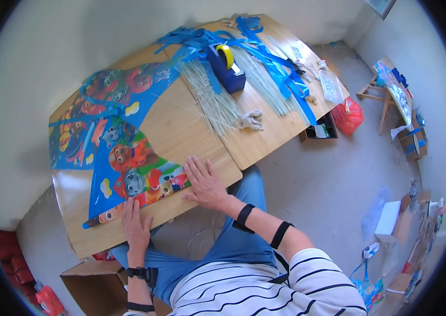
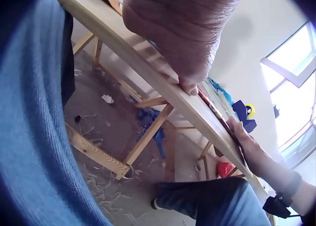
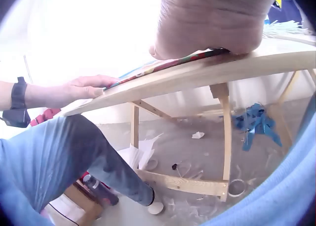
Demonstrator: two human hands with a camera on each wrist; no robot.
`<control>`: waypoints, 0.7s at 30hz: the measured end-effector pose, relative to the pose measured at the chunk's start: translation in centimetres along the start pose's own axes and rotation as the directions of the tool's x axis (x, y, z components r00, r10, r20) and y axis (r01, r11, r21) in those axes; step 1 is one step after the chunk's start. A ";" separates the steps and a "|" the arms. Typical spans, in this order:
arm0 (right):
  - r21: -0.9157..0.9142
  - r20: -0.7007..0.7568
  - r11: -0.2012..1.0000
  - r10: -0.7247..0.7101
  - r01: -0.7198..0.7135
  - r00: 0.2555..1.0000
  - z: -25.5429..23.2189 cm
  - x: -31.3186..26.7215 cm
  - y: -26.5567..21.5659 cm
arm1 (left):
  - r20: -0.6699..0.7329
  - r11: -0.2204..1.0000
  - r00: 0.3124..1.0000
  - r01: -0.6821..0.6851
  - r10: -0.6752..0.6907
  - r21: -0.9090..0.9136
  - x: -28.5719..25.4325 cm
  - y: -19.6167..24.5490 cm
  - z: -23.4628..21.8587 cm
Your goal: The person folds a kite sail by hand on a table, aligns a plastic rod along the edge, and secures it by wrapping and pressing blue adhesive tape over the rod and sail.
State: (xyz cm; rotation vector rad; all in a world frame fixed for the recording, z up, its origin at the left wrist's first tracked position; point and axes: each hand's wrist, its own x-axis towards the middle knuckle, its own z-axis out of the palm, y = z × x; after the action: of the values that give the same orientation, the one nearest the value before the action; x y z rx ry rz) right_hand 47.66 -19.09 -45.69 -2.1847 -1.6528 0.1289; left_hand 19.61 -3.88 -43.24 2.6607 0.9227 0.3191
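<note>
A blue sheet printed with cartoon dogs (image 1: pixel 128 152) lies over the left part of the wooden table, its near edge turned into a narrow strip (image 1: pixel 108 215). My left hand (image 1: pixel 137 231) rests its extended fingers on this strip, left of the middle. Farther right, my right hand (image 1: pixel 205 185) lies with fingers straight at the strip's other end, palm toward the table. In the right wrist view the strip (image 3: pixel 168 64) runs under the right hand along the table edge. The left wrist view shows the left thumb (image 2: pixel 188 87) at the strip's edge.
Thin pale sticks (image 1: pixel 209 100) and blue ribbons (image 1: pixel 286 79) cover the table's far side. Among them stand a dark blue tape dispenser with yellow tape (image 1: pixel 227 71) and a crumpled white glove (image 1: pixel 252 120). An open cardboard box (image 1: pixel 91 284) sits below the near left edge.
</note>
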 end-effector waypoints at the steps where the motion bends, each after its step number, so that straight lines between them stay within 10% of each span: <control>1: 0.066 -0.012 0.998 0.001 0.000 1.000 -0.1 0.1 0.5 | 0.004 1.000 1.000 -0.004 0.004 0.004 -0.1 -0.1 0.1; 5: 0.183 -0.267 0.980 0.125 -0.077 0.956 -3.1 1.7 5.0 | 0.010 1.000 1.000 -0.008 0.008 0.015 0.0 -0.4 0.3; 9: 0.053 -0.576 0.846 0.460 -0.530 0.676 -9.1 5.7 18.9 | 0.030 1.000 0.999 0.018 -0.018 0.017 0.2 0.3 -0.2; 17: -0.021 -0.374 0.441 0.828 -0.897 0.417 -12.7 6.4 32.2 | 0.044 0.999 0.998 0.043 -0.044 0.009 0.3 0.9 -0.7; 21: -0.036 -0.388 0.508 0.786 -0.860 0.481 -13.3 5.8 33.2 | 0.041 0.999 0.999 0.035 -0.035 0.002 0.5 1.1 -0.8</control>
State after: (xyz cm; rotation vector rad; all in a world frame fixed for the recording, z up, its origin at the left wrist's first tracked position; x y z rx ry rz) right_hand 83.45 -24.42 -44.65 -2.8113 -0.2861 -0.1707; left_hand 20.37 -4.25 -42.01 2.6391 0.9562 0.2548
